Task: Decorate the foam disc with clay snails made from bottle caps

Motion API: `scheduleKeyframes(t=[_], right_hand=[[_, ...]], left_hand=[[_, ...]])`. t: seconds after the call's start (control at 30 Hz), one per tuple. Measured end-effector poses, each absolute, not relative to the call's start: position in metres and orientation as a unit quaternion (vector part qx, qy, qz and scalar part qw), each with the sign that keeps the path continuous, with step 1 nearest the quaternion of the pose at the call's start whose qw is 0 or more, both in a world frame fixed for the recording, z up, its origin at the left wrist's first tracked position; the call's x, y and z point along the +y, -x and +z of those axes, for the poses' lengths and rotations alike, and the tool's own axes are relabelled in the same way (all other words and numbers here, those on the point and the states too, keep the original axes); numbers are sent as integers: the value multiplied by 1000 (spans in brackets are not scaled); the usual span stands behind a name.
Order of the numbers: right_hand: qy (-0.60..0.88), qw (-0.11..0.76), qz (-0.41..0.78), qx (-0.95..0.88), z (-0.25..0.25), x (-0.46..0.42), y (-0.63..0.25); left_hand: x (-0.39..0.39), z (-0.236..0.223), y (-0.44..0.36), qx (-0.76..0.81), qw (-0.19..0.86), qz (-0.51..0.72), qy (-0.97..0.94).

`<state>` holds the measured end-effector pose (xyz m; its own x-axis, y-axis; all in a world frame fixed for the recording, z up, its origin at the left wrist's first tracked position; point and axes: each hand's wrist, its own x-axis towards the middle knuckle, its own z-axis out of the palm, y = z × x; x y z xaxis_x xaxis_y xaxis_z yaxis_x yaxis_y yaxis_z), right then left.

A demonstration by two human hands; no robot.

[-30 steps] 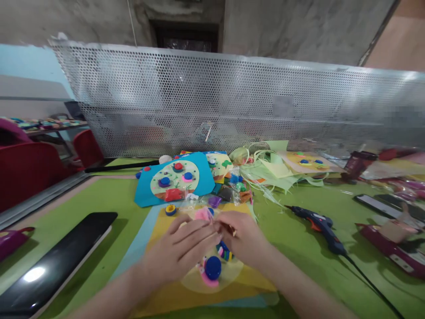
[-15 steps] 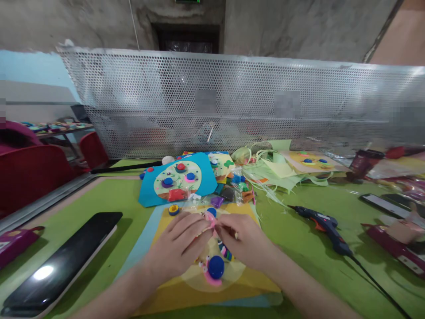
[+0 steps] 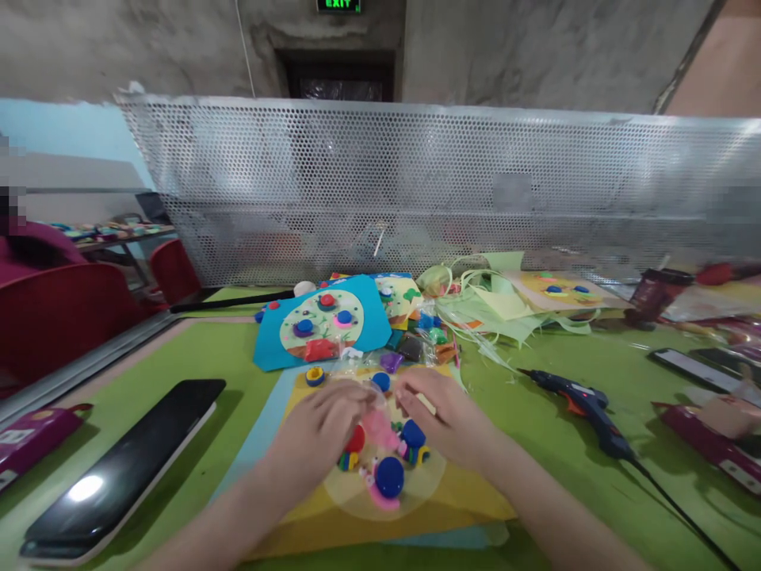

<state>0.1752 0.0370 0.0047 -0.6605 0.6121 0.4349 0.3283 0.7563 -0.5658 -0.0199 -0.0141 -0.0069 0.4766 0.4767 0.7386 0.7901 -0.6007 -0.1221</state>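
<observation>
Over the yellow card, my left hand [image 3: 330,420] has its fingers curled around the edge of a clear plastic packet of pink modelling clay [image 3: 380,428]. The packet hangs down, slightly blurred, between my hands. To its right, my right hand [image 3: 438,406] is closed, thumb against fingers; whatever it may hold is hidden. Below lies a yellow card [image 3: 321,519] with a pale oval in its middle. On it sit clay figures with bottle caps: a blue-capped snail with a pink body [image 3: 389,477], a red cap [image 3: 356,438] and another blue cap [image 3: 412,433] with striped clay.
A blue card with capped figures [image 3: 265,345] lies behind, near small clay packets [image 3: 391,362]. A glue gun [image 3: 586,404] with its cord is on the right, beneath paper strips [image 3: 493,301]. On the left is a black phone-like device [image 3: 128,468]. A perforated metal screen [image 3: 416,182] stands behind.
My hands have moved apart; half a second ago they met at the pink clay. The pink packet now hangs lower between them, and the red cap has come into sight.
</observation>
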Motion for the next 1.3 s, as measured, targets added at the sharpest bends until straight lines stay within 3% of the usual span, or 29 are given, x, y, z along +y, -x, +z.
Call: scheduleKeyframes(t=[0.1,0.3,0.47,1.3], right_hand=[[308,264,229,-885,10,42,-184],[409,50,246,-878,25,49,-209],[403,-55,286,-868,23,53,-211],[423,-80,245,-869,6,53,-201]], left_hand=[[-7,-8,31,-431,236,-351,797],[7,-10,42,-484,253,-335,768],[10,-13,43,-496,252,-314,770],[5,-12,41,-502,229,-296,780]])
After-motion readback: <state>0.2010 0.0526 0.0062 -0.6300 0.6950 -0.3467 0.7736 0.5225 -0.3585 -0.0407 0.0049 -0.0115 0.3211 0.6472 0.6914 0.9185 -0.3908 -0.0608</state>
